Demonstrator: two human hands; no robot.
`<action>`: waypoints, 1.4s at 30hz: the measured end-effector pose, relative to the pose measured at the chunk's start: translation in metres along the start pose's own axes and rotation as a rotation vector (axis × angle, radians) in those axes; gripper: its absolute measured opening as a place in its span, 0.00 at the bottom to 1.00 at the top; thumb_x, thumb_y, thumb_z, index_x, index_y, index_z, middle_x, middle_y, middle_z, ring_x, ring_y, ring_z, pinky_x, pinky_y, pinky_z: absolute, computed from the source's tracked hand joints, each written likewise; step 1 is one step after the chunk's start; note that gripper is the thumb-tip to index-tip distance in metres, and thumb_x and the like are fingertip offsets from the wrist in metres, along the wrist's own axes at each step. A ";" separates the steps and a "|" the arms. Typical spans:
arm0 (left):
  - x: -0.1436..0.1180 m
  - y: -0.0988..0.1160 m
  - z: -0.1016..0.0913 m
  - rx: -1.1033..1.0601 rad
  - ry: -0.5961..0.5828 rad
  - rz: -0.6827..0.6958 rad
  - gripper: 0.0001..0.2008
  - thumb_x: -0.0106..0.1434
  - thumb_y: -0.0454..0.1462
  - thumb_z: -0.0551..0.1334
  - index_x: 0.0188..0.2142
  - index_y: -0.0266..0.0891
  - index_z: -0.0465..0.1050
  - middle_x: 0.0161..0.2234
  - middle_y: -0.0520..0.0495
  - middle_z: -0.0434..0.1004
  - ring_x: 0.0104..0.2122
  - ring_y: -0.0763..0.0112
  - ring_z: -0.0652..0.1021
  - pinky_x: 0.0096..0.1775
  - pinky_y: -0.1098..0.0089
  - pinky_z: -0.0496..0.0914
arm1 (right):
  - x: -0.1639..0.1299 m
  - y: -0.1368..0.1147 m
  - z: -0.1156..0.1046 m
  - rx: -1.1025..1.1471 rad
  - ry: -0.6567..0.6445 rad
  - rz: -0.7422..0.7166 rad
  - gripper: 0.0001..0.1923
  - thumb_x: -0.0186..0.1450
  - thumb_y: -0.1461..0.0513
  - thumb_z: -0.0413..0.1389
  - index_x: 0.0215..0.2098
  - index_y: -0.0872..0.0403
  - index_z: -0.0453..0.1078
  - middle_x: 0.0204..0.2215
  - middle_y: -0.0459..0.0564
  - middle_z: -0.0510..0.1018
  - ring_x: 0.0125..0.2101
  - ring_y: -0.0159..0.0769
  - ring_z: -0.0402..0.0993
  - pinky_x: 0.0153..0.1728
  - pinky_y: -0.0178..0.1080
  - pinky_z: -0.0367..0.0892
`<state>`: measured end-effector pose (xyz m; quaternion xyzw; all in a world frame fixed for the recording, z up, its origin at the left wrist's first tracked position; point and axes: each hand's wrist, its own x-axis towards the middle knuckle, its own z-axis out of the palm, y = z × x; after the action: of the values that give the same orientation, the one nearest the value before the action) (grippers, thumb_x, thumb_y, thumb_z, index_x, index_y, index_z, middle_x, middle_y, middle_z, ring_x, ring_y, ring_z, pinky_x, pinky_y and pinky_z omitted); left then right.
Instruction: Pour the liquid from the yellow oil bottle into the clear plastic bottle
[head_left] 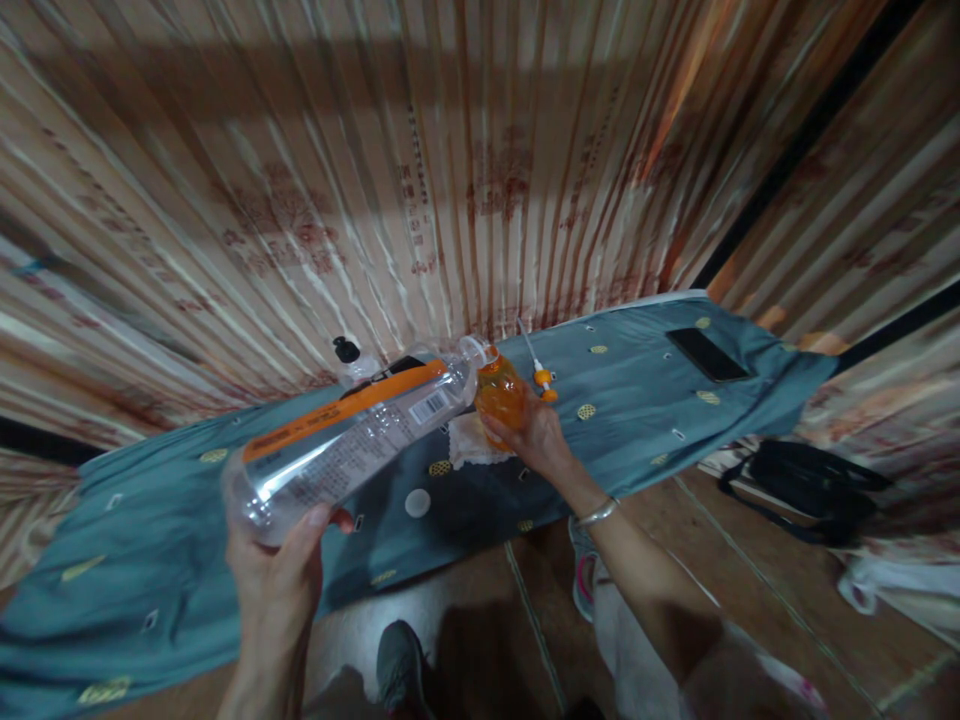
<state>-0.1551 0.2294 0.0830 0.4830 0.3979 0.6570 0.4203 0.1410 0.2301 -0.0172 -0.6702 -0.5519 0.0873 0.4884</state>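
Note:
A large clear plastic bottle (360,440) with an orange and silver label is tilted, its base gripped by my left hand (277,570). Its neck meets the mouth of a smaller orange bottle (496,385), which my right hand (532,435) is wrapped around. Whether liquid runs between the two mouths I cannot tell. Beneath the orange bottle lies a white cloth or tissue (472,445). An orange-and-white pump head (544,380) with a thin tube rests just right of it. A round white cap (418,503) lies nearer to me.
All this is over a narrow surface covered by a teal patterned cloth (637,420). A bottle with a black top (346,350) stands behind the large bottle. A dark phone (707,355) lies at the right; a black bag (810,490) sits beyond. Curtains (450,150) hang behind.

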 end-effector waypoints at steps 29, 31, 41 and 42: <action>-0.001 0.001 0.000 0.000 0.000 0.014 0.41 0.41 0.46 0.85 0.54 0.45 0.78 0.48 0.43 0.81 0.31 0.67 0.77 0.19 0.73 0.73 | 0.000 0.000 -0.001 -0.002 -0.008 0.000 0.42 0.65 0.48 0.67 0.68 0.63 0.66 0.52 0.72 0.86 0.51 0.65 0.86 0.53 0.62 0.81; -0.001 0.001 0.000 0.011 0.002 0.017 0.41 0.41 0.46 0.85 0.54 0.46 0.78 0.48 0.43 0.80 0.31 0.67 0.77 0.19 0.73 0.72 | 0.000 0.000 -0.001 -0.006 0.000 -0.002 0.40 0.65 0.48 0.68 0.68 0.61 0.67 0.52 0.71 0.86 0.51 0.64 0.86 0.52 0.62 0.82; -0.003 0.004 0.001 0.046 -0.013 0.016 0.36 0.44 0.46 0.83 0.53 0.47 0.78 0.49 0.45 0.79 0.32 0.67 0.76 0.20 0.72 0.72 | 0.001 -0.003 -0.002 0.006 -0.003 0.005 0.39 0.65 0.50 0.69 0.68 0.59 0.67 0.53 0.69 0.86 0.52 0.62 0.86 0.54 0.60 0.82; -0.003 0.004 0.001 0.041 -0.010 0.018 0.37 0.43 0.46 0.84 0.53 0.47 0.78 0.49 0.45 0.79 0.31 0.67 0.76 0.20 0.73 0.72 | 0.001 -0.003 -0.002 0.011 -0.004 0.010 0.40 0.65 0.50 0.69 0.69 0.58 0.67 0.53 0.68 0.86 0.53 0.62 0.86 0.55 0.60 0.82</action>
<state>-0.1539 0.2258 0.0864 0.4981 0.4048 0.6503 0.4064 0.1406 0.2294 -0.0137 -0.6702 -0.5488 0.0941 0.4907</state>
